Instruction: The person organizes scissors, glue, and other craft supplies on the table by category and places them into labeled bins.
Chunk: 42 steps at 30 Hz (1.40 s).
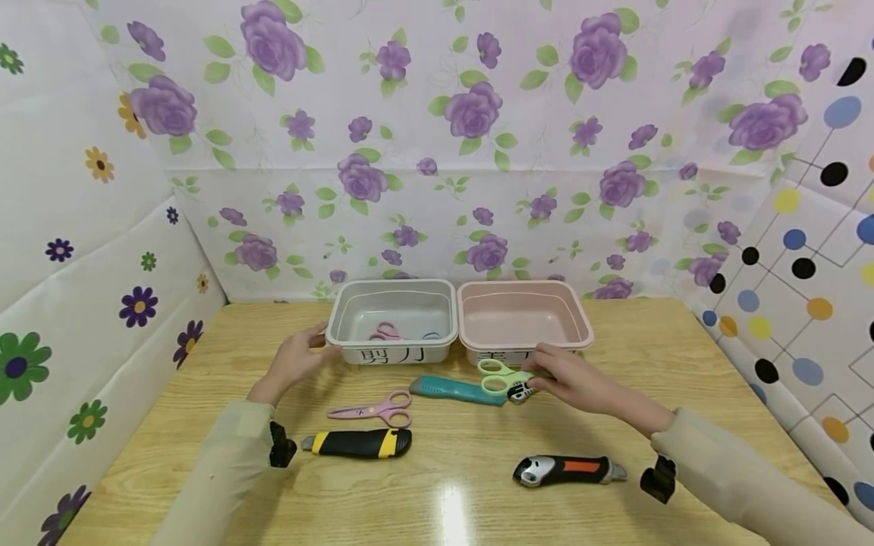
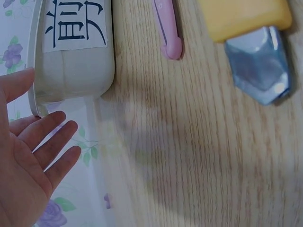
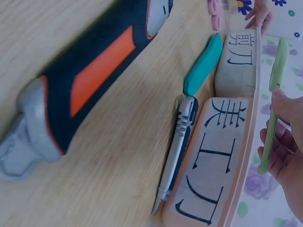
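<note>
My right hand (image 1: 573, 383) pinches a pair of green scissors (image 1: 514, 376) in front of the pink box (image 1: 505, 346); its handle loops point left. In the right wrist view the scissors (image 3: 279, 64) appear edge-on, between thumb and fingers. Beneath them lies a black-and-grey utility knife (image 3: 175, 146). My left hand (image 1: 293, 364) is at the left end of the light grey box (image 1: 396, 343). Its thumb is at the rim in the left wrist view, the other fingers spread. Inside the grey box lie pink-handled scissors (image 1: 386, 328) and a blue handle loop (image 1: 432, 335).
Left of the teal utility knife (image 1: 457, 390) lie pink scissors (image 1: 365, 411), with a black-and-yellow utility knife (image 1: 358, 444) in front. A black-and-orange utility knife (image 1: 580, 469) is at the front right. Flowered cloth (image 1: 423, 189) hangs behind both boxes.
</note>
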Tool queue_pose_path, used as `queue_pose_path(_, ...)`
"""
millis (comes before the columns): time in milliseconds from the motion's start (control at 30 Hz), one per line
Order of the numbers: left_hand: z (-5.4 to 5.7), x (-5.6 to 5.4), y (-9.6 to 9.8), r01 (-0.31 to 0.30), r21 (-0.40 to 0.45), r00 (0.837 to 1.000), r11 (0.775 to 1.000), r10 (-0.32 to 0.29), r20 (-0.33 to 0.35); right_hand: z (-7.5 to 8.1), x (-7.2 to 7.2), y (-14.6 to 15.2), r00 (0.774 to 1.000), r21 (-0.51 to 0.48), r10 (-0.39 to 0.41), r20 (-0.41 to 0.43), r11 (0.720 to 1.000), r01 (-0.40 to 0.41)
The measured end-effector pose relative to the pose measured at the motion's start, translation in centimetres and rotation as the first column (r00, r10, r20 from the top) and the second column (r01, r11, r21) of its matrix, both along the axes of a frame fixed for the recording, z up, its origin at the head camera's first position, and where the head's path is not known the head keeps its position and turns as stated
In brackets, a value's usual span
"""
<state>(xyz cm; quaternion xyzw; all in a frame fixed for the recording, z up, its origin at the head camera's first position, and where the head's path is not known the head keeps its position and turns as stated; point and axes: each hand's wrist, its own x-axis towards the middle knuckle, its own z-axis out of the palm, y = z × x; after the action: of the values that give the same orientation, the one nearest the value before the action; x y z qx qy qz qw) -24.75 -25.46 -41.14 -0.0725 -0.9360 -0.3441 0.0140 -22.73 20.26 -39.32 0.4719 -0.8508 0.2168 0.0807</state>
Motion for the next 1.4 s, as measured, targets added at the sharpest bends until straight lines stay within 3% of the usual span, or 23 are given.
queue_pose_path(433, 0.1, -0.1, 0.0, -0.005, -0.013, 1.0, 1.0, 0.005, 0.002, 1.0, -1.1, -1.9, 0.999, 0.013, 0.023, -0.038, 1.0, -0.023)
queue_pose_path(1000, 0.4, -0.1, 0.1, -0.008, -0.028, 1.0, 1.0, 0.008, 0.007, 2.2, -3.0, -4.1, 0.997, 0.019, -0.025, -0.073, 0.999, 0.027)
queue_pose_path(1400, 0.3, -0.1, 0.2, -0.016, -0.035, 1.0, 0.999, 0.016, 0.012, 2.6, -4.5, -5.5, 0.997, 0.026, -0.069, -0.041, 0.997, 0.07)
